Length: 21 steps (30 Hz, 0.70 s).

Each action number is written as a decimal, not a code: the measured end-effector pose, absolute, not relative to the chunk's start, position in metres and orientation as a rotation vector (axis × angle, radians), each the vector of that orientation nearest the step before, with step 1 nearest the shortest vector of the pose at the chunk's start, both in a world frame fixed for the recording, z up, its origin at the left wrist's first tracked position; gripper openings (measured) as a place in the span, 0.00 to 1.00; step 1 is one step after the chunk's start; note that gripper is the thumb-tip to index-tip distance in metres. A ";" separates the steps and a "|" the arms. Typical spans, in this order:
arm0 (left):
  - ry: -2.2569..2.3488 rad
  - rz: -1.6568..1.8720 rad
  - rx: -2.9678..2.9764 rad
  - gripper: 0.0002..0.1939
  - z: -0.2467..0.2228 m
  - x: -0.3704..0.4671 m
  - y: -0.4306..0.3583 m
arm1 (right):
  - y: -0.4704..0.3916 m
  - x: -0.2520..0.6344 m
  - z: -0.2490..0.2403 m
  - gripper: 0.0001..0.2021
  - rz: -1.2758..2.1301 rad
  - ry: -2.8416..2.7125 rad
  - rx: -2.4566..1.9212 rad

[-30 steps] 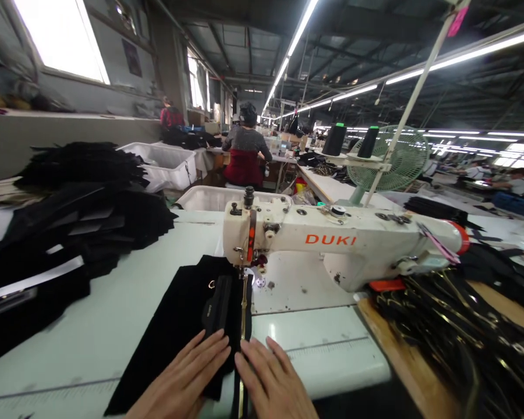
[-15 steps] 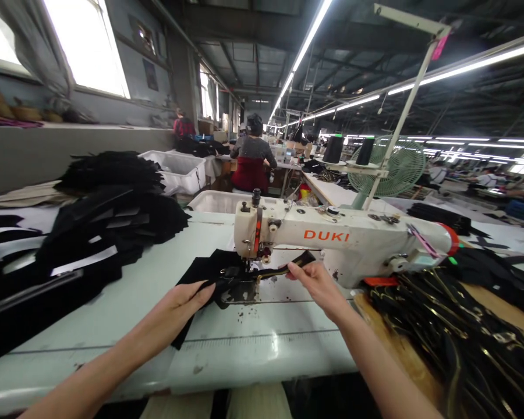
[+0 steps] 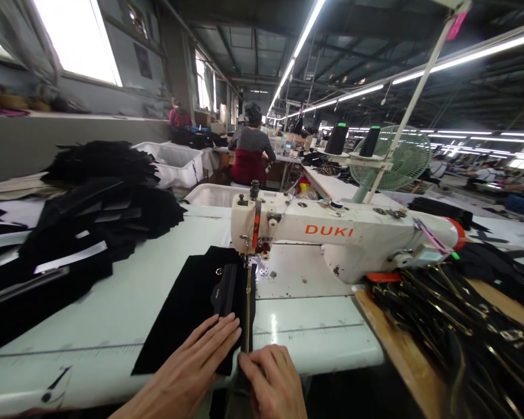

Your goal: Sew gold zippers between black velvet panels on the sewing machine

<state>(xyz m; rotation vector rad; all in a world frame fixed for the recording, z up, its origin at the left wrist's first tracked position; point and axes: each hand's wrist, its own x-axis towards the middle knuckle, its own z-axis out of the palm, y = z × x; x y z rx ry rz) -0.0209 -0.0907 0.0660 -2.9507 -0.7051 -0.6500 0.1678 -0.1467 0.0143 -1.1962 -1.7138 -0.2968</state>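
Note:
A black fabric panel (image 3: pixel 174 314) lies flat on the pale table under the needle end of a white sewing machine (image 3: pixel 288 224). Sewn or set on the panel is a dark trim piece (image 3: pixel 225 288) beside a small metal ring. Along the panel's right edge runs a zipper (image 3: pixel 248 297) with gold teeth on black tape, up to the presser foot. My left hand (image 3: pixel 196 355) rests on the panel with its fingers stretched out. Near the table's front edge, my right hand (image 3: pixel 273 375) is closed on the lower end of the zipper.
Black cut pieces (image 3: pixel 100 215) are heaped on the left. More gold-toothed zippers (image 3: pixel 467 343) lie piled on a wooden board (image 3: pixel 402 343) at right. Behind the machine stand a white bin (image 3: pixel 213 195), thread cones (image 3: pixel 336 139) and a green fan (image 3: pixel 393 157). A person (image 3: pixel 251 145) sits farther back.
The panel has turned and now lies flat, with the zipper running toward me. My left hand has flattened onto it. My right hand has come down from beside the needle to the table's front edge.

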 end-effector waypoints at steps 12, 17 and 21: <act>-0.664 -0.592 -2.927 0.36 0.061 -0.019 -0.088 | -0.155 0.167 0.022 0.17 -0.230 -1.742 -1.207; -0.650 -0.602 -2.977 0.41 0.059 -0.021 -0.087 | -0.150 0.164 0.020 0.16 -0.288 -1.775 -1.183; -0.749 -0.533 -3.095 0.42 0.058 -0.031 -0.087 | -0.146 0.159 0.005 0.15 -0.419 -1.687 -1.145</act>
